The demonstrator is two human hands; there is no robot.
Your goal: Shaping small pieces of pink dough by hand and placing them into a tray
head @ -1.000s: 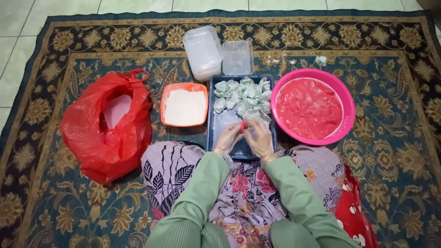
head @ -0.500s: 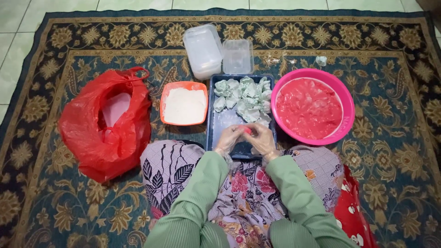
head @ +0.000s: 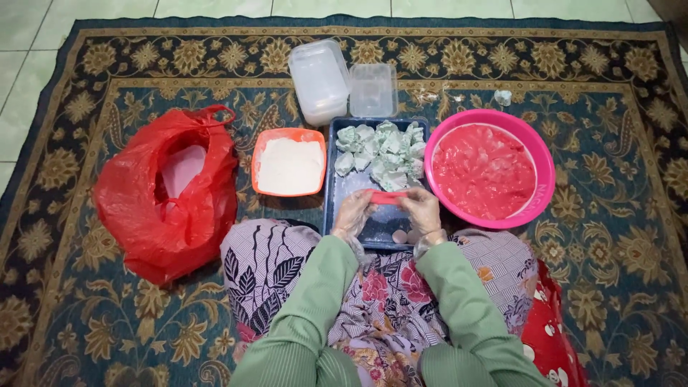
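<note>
Carpet (head: pixel 107 308) with a dark blue ground and gold flower pattern covers the floor under everything. At far left a crumpled, glossy red plastic bag (head: pixel 168 193) lies open, something pale showing inside. Just beside it stands an orange square tub (head: pixel 289 165) filled with fine white powder. Next comes a dark blue rectangular tray (head: pixel 337 197), dusted white, its far end heaped with pale green wrapped pieces (head: pixel 383 149). Over the tray's near half the left hand (head: pixel 354 213) and the right hand (head: pixel 421 211), both in thin clear gloves, are close together and pinch the two ends of a flat red strip (head: pixel 387 197) stretched between them. Two small round balls (head: pixel 405 236) lie on the tray below the hands. Beyond the tray stand two clear plastic containers (head: pixel 320 80), one frosted and tilted. At right a round pink basin (head: pixel 545 161) holds wet, glistening red pieces. Green sleeves and a patterned skirt fill the foreground.
</note>
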